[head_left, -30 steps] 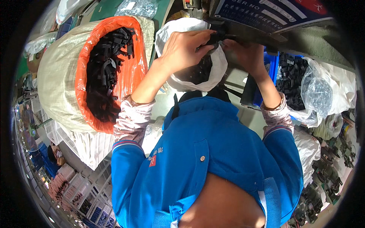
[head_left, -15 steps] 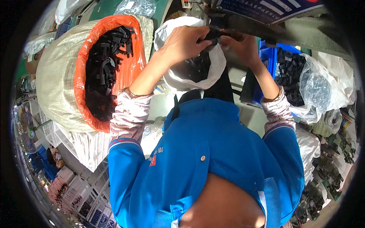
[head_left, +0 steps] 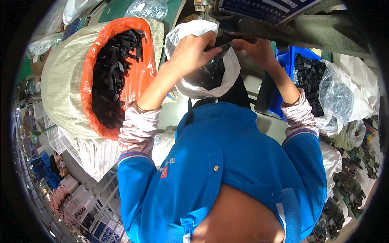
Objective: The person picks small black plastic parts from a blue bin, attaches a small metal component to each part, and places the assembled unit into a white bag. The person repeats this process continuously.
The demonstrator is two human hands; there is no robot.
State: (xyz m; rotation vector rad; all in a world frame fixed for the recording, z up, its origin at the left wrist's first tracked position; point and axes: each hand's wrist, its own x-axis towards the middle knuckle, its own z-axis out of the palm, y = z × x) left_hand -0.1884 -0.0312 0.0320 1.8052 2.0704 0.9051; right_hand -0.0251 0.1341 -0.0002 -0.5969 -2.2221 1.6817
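Note:
Over the white bag [head_left: 232, 77], my left hand [head_left: 190, 52] grips one end of a small black plastic part [head_left: 222, 41] between thumb and bent fingers. My right hand [head_left: 258, 52] is close by on the right, its fingers pinched together beside the dark edge of the machine [head_left: 271, 38]. What the right fingers hold, if anything, is lost in shadow. Inside the white bag lie dark pieces [head_left: 210, 73], below both hands.
To the left stands a woven sack [head_left: 60, 89] with an orange liner [head_left: 139, 77], full of black plastic parts [head_left: 115, 77]. At right, a blue crate [head_left: 287, 67] holds more black parts, with clear plastic bags [head_left: 338, 97] beside it. A blue sign [head_left: 267, 10] hangs above the machine.
My left hand has shifted slightly left and down, and its fingers have bent more around the black part. My right hand stays nearly in place.

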